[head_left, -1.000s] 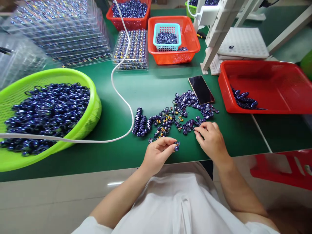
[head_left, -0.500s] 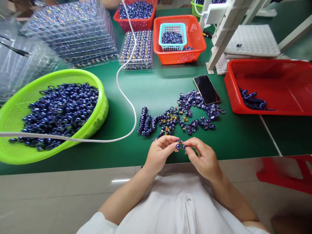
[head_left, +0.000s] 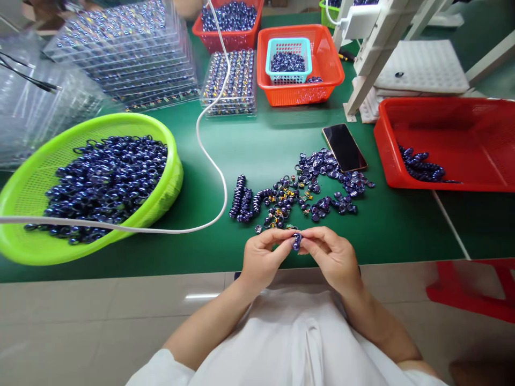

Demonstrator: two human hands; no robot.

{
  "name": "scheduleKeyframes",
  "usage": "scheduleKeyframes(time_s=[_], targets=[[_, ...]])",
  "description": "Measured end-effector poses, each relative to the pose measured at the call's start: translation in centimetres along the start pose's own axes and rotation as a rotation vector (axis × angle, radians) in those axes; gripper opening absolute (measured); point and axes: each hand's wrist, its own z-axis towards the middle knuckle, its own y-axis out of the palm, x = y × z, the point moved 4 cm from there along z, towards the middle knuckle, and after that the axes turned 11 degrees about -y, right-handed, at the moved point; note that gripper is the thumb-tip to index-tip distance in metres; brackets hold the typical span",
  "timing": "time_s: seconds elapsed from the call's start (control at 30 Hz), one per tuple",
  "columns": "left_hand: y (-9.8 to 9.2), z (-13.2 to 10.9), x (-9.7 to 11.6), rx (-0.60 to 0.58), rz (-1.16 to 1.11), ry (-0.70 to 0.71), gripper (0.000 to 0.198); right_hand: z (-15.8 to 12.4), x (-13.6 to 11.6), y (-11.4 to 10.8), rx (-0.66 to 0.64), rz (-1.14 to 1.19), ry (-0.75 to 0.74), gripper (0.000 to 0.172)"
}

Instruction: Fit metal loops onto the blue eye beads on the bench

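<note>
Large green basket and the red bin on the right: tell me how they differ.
The green basket is rounded; the red bin is rectangular. The basket's side is mesh; the bin's looks solid. The basket holds a large heap of shiny blue pieces; the bin's visible part holds only a small cluster near its left end. Both stand on the green table.

Garment, one: white top (head_left: 265,338), plain, softly creased, lower centre of the frame; narrow tie (head_left: 313,343) of matching cloth (hanging down the front). Sleeves (head_left: 161,371): white, short, lower left and lower right. Forearms (head_left: 209,324) and hands (head_left: 262,261): bare.
</note>
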Motion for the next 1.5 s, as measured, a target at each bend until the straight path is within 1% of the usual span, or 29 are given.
scheduleKeyframes(time_s=[0.1, 0.27, 0.37, 0.47, 0.57, 0.7, 0.8, 0.93, 1.03, 1.13, 1.2, 1.3, 1.4, 1.5], targets=[[0.0, -0.2, -0.1, 0.006, 0.042, 0.058, 0.014, 0.0, 0.0, 0.1, 0.020, 0.021, 0.015, 0.011], [0.1, -0.5, 0.0, -0.037, 0.101, 0.152, 0.018, 0.1, 0.1, 0.2, 0.067, 0.060, 0.049, 0.014], [0.2, -0.7, 0.2, -0.073, 0.161, 0.216, 0.020, 0.2, 0.2, 0.2, 0.072, 0.118, 0.072, 0.014], [0.1, -0.7, 0.5, -0.075, 0.195, 0.243, 0.018, 0.2, 0.4, 0.4, 0.043, 0.196, 0.120, 0.018], [0.2, -0.7, 0.7, -0.080, 0.231, 0.254, 0.012, 0.2, 0.5, 0.7, -0.022, 0.277, 0.166, 0.024], [0.5, -0.9, 1.3, -0.133, 0.307, 0.359, 0.010, 0.1, 0.8, 1.1, -0.116, 0.381, 0.206, 0.028], [0.6, -1.1, 1.5, -0.164, 0.317, 0.419, 0.014, -0.1, 0.8, 1.1, -0.139, 0.418, 0.219, 0.028], [0.6, -1.3, 1.5, -0.167, 0.299, 0.422, 0.016, -0.3, 0.5, 0.8, -0.116, 0.380, 0.201, 0.027], [0.6, -1.2, 1.5, -0.142, 0.270, 0.392, 0.016, -0.2, 0.2, 0.3, -0.036, 0.309, 0.158, 0.024], [0.6, -1.1, 1.6, -0.127, 0.262, 0.385, 0.018, -0.2, 0.1, -0.2, 0.046, 0.211, 0.097, 0.016], [0.6, -1.0, 1.7, -0.129, 0.267, 0.408, 0.020, -0.2, 0.0, -0.3, 0.071, 0.153, 0.043, 0.010], [0.4, -0.9, 1.9, -0.140, 0.275, 0.446, 0.024, -0.3, 0.0, -0.4, 0.068, 0.137, -0.008, 0.004], [0.3, -0.8, 1.8, -0.158, 0.291, 0.491, 0.026, -0.4, 0.0, -0.4, 0.039, 0.167, -0.002, 0.004], [0.2, -0.8, 1.9, -0.160, 0.320, 0.565, 0.029, -0.4, -0.1, -0.6, 0.023, 0.164, 0.005, 0.005]])
